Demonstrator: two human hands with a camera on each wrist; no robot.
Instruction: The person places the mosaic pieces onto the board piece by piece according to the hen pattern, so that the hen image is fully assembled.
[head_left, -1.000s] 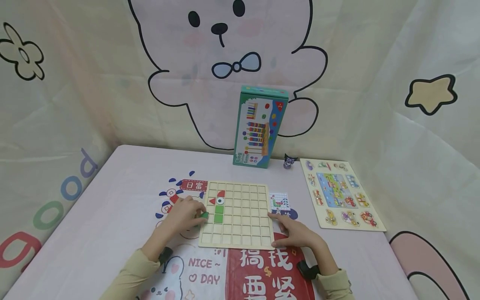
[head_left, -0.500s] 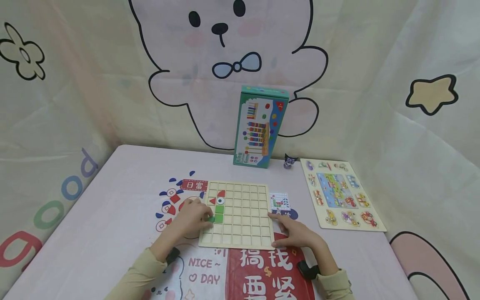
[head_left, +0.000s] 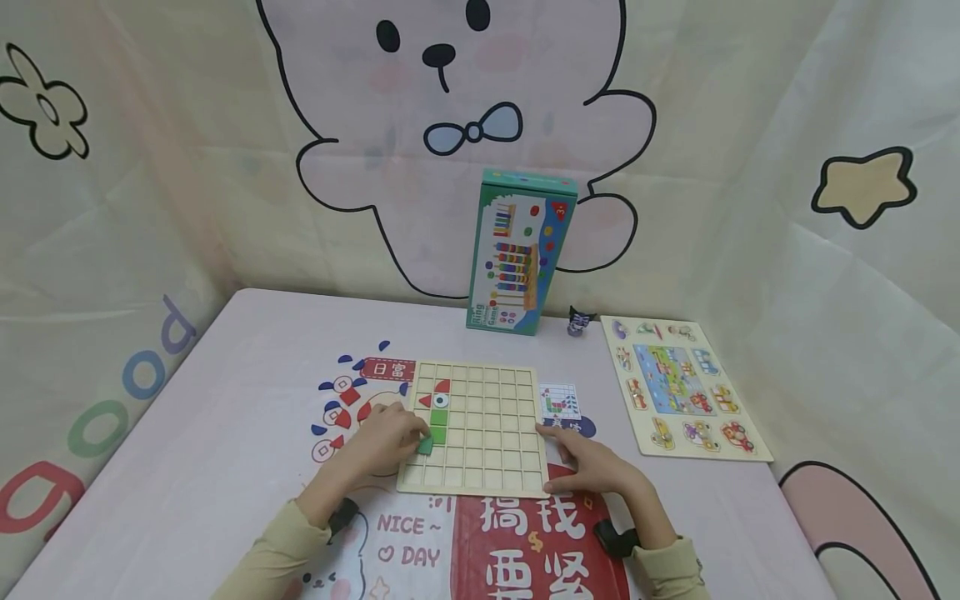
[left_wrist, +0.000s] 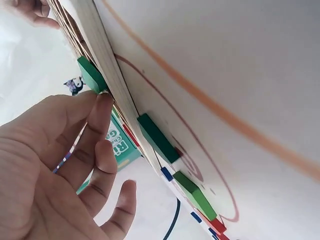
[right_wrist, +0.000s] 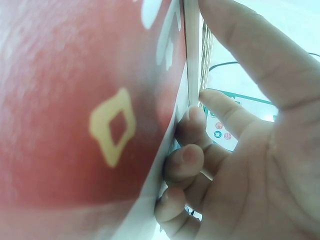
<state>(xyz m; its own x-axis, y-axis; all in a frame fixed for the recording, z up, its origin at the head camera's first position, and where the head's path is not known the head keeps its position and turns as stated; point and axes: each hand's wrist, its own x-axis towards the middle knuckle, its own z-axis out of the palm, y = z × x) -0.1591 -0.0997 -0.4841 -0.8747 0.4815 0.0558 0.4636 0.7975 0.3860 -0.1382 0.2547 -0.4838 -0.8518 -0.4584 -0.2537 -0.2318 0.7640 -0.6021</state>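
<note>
So I've got a dark green tile (head_left: 425, 447) pinched in my left hand (head_left: 390, 437), over the grid board (head_left: 493, 451) just left of the lower light green square (head_left: 438, 436). Placing step, I'd say; next it probably needs squaring up to a cell. My right hand (head_left: 595, 467) is spread, touching the board's right edge.

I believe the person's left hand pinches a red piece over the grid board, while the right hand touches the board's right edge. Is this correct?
Not quite: the piece that the left hand pinches over the grid board is green, not red, as the left wrist view shows. The right hand does touch the board's right edge.
</note>
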